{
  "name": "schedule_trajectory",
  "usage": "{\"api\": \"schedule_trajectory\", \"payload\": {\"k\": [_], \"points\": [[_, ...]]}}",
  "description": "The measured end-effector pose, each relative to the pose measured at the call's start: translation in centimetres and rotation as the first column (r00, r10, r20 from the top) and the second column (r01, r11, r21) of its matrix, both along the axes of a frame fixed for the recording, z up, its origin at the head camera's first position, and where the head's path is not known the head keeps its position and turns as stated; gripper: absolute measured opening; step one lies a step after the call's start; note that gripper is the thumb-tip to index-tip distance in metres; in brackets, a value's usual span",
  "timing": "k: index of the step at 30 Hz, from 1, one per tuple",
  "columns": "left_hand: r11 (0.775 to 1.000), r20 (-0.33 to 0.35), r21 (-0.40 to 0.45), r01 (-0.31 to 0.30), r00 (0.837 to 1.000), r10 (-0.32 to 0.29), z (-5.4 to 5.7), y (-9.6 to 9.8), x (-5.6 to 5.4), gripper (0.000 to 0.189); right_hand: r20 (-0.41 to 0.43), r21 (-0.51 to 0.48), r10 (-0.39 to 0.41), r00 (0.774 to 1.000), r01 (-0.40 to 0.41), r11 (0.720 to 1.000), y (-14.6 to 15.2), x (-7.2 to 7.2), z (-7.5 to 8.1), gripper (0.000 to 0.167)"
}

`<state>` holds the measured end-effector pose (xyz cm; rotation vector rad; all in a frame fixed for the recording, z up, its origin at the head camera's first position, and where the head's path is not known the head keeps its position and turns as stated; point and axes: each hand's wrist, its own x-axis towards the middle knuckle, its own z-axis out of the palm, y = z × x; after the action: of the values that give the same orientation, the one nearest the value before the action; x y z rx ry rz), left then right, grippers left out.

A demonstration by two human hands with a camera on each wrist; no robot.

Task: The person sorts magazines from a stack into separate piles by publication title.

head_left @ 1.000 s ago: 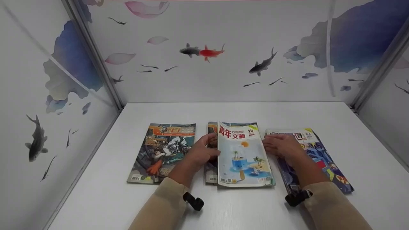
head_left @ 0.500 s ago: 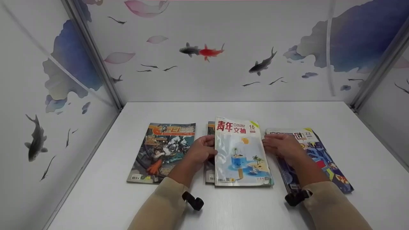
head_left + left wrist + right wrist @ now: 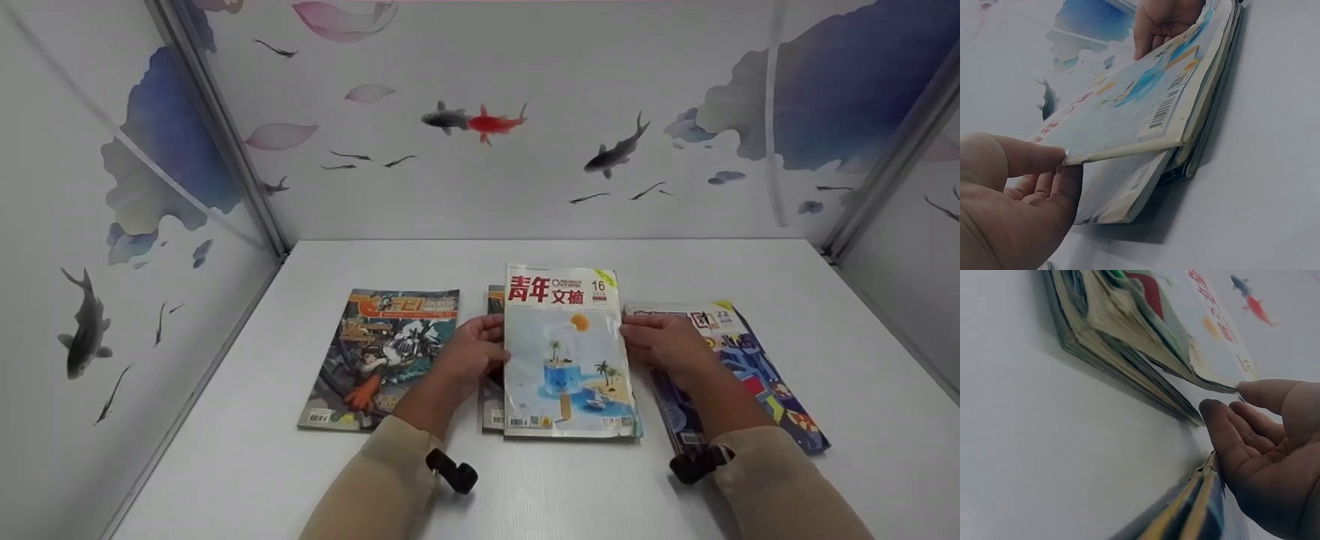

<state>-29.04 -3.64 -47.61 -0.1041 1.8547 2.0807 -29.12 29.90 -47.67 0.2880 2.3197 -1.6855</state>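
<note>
A light-blue magazine (image 3: 566, 360) with an ice-lolly cover tops a small stack in the middle of the table. My left hand (image 3: 472, 352) pinches its left edge, thumb above and fingers curled below, as the left wrist view shows. On the other side, my right hand (image 3: 664, 341) has its thumb (image 3: 1266, 394) at the right edge and bent fingers under it. The upper magazine is raised at that side, with a gap over the ones beneath. A dark-covered magazine (image 3: 493, 405) sticks out at the stack's left. The left fingertips are partly hidden.
To the left lies a dark comic magazine (image 3: 382, 360) with an orange title band. A slanted pile of blue-covered magazines (image 3: 765, 375) lies under my right forearm. White table (image 3: 555, 495), with fish-printed walls (image 3: 525, 187) behind and at the sides.
The light-blue magazine has shifted slightly left and away from me, its top edge now higher, its right side now up to the right fingertips. Both hands have stayed nearly in place.
</note>
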Motion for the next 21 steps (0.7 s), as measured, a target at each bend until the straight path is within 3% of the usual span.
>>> {"api": "schedule_trajectory", "payload": {"k": [9,15,21], "points": [[0.998,-0.046,0.059,-0.027,0.999,0.03,-0.4,0.0,-0.2,0.06,-0.001,-0.143,-0.015,1.0,0.015,0.99,-0.1,0.2,0.3,0.053],[0.995,-0.063,0.08,-0.06,0.996,0.065,-0.1,0.2,-0.1,0.058,-0.01,-0.168,-0.026,1.0,0.024,0.986,-0.1,0.4,0.8,0.054],[0.996,-0.107,0.08,-0.042,0.993,0.051,0.3,0.8,0.5,0.06,-0.011,-0.16,-0.026,1.0,0.024,0.987,0.3,0.8,1.4,0.053]]}}
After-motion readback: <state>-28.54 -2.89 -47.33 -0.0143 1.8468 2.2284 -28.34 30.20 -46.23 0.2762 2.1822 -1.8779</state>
